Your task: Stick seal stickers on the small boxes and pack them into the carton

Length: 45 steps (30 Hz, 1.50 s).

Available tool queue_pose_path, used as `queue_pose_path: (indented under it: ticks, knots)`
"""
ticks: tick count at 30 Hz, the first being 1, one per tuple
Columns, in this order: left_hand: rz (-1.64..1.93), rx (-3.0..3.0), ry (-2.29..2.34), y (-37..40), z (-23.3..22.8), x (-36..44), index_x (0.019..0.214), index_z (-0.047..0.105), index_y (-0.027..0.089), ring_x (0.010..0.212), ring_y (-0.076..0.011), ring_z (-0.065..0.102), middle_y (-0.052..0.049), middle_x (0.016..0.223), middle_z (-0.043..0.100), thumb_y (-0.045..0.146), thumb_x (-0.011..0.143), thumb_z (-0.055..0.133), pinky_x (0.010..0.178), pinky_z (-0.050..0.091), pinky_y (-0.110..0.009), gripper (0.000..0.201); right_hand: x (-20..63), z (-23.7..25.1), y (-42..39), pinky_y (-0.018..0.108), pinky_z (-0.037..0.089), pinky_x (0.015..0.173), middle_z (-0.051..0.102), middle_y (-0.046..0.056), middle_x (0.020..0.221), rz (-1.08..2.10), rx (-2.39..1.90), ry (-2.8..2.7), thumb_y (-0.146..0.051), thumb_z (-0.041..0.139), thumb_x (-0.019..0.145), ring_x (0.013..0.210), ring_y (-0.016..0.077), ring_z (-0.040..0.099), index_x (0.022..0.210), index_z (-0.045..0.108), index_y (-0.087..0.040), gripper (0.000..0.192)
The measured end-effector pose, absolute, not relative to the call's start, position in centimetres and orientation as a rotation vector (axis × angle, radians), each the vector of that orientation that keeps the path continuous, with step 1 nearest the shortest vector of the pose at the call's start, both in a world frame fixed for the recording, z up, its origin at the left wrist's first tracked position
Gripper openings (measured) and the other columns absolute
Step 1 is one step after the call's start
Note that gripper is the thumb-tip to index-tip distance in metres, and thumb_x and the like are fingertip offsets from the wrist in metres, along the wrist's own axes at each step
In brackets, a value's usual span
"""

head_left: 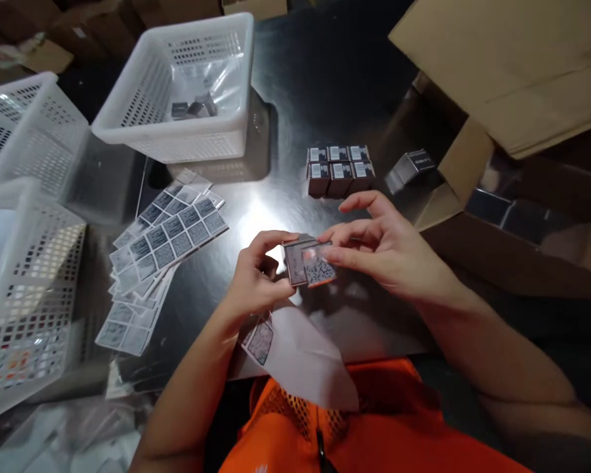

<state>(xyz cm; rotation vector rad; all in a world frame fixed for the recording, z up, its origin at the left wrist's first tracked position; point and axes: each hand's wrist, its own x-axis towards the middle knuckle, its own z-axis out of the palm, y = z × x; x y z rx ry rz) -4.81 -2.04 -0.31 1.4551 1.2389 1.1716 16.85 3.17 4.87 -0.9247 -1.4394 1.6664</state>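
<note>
My left hand (pixel 259 272) grips a small box (pixel 294 264) by its edges, thumb below and fingers above. In front of me, my right hand (pixel 381 246) pinches a small speckled label (pixel 319 269) between thumb and finger. The label overlaps the right part of the box's face; whether it is stuck down I cannot tell. Under my left hand hangs a curled label sheet (pixel 310 358), mostly white backing, with a few printed labels at its left end. To the left lies a fanned pile of label sheets (pixel 170 240).
Several small boxes (pixel 339 171) stand in two rows on the metal table (pixel 295 118), with one lone box (pixel 414 164) to their right. An open carton (pixel 453 164) is at the right. White baskets (pixel 177 141) stand at the left, one holding small boxes in plastic.
</note>
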Motion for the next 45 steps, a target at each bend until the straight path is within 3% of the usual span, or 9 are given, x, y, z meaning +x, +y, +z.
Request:
queue_pose_path:
  ticks: [6, 18, 31, 37, 39, 43, 45]
  knots:
    - [1.305, 1.628, 1.15, -1.6, -0.9, -4.7, 0.113, 0.067, 0.027, 0.04, 0.005, 0.034, 0.004, 0.108, 0.076, 0.01, 0.064, 0.084, 0.034, 0.023, -0.011, 0.055, 16.2, 5.0, 2.4, 0.027, 0.06, 0.066, 0.067, -0.008, 0.072, 1.696, -1.001, -1.376, -0.037, 0.089, 0.074, 0.074, 0.017, 0.072, 0.111, 0.04, -0.028, 0.062]
    - [1.311, 1.686, 1.246, -1.6, -0.8, -4.5, 0.113, 0.067, 0.023, 0.04, 0.004, 0.034, -0.001, 0.111, 0.077, 0.022, 0.068, 0.086, 0.036, 0.025, -0.014, 0.049, 15.8, 4.7, 2.3, 0.031, 0.063, 0.07, 0.066, -0.007, 0.071, 1.628, -1.031, -1.388, -0.042, 0.09, 0.073, 0.078, 0.0195, 0.074, 0.108, 0.04, -0.029, 0.062]
    - [1.309, 1.62, 1.262, -1.6, -0.5, -4.1, 0.11, 0.068, 0.022, 0.039, 0.0039, 0.033, -0.001, 0.105, 0.078, 0.021, 0.065, 0.086, 0.033, 0.023, -0.012, 0.049, 15.2, 4.3, 1.7, 0.034, 0.063, 0.077, 0.065, -0.006, 0.07, 1.476, -1.091, -1.435, -0.043, 0.088, 0.074, 0.09, 0.0221, 0.076, 0.108, 0.04, -0.028, 0.06]
    - [1.298, 1.459, 1.237, -1.8, -0.4, -4.0, 0.108, 0.067, 0.024, 0.038, 0.0042, 0.031, -0.001, 0.11, 0.077, 0.016, 0.061, 0.084, 0.033, 0.021, -0.013, 0.05, 15.9, 3.9, 3.0, 0.033, 0.061, 0.067, 0.047, -0.012, 0.062, 1.228, -1.198, -1.436, -0.033, 0.094, 0.064, 0.073, 0.0203, 0.07, 0.11, 0.043, -0.03, 0.069]
    - [1.347, 1.394, 1.271, -1.8, -0.3, -4.3, 0.11, 0.065, 0.025, 0.039, 0.0037, 0.031, -0.003, 0.116, 0.077, 0.015, 0.061, 0.083, 0.035, 0.024, -0.014, 0.053, 16.2, 3.7, 3.9, 0.032, 0.06, 0.067, 0.054, -0.009, 0.072, 1.306, -1.174, -1.407, -0.035, 0.093, 0.063, 0.074, 0.0183, 0.069, 0.11, 0.042, -0.029, 0.07]
    - [1.363, 1.515, 1.277, -1.7, 0.1, -5.2, 0.115, 0.065, 0.027, 0.042, 0.0019, 0.036, -0.003, 0.122, 0.077, 0.012, 0.063, 0.083, 0.038, 0.028, -0.014, 0.057, 15.7, 2.9, 4.5, 0.035, 0.062, 0.08, 0.066, 0.002, 0.11, 1.841, -0.987, -1.417, -0.037, 0.091, 0.066, 0.096, 0.0184, 0.07, 0.121, 0.039, -0.028, 0.077]
    - [1.24, 1.66, 1.235, -1.7, 0.4, -5.5, 0.117, 0.068, 0.028, 0.041, 0.0027, 0.036, -0.005, 0.131, 0.074, 0.014, 0.067, 0.083, 0.037, 0.026, -0.015, 0.054, 15.1, 2.4, 4.1, 0.034, 0.061, 0.082, 0.066, 0.003, 0.113, 2.006, -0.909, -1.444, -0.031, 0.092, 0.064, 0.094, 0.017, 0.071, 0.129, 0.038, -0.027, 0.085]
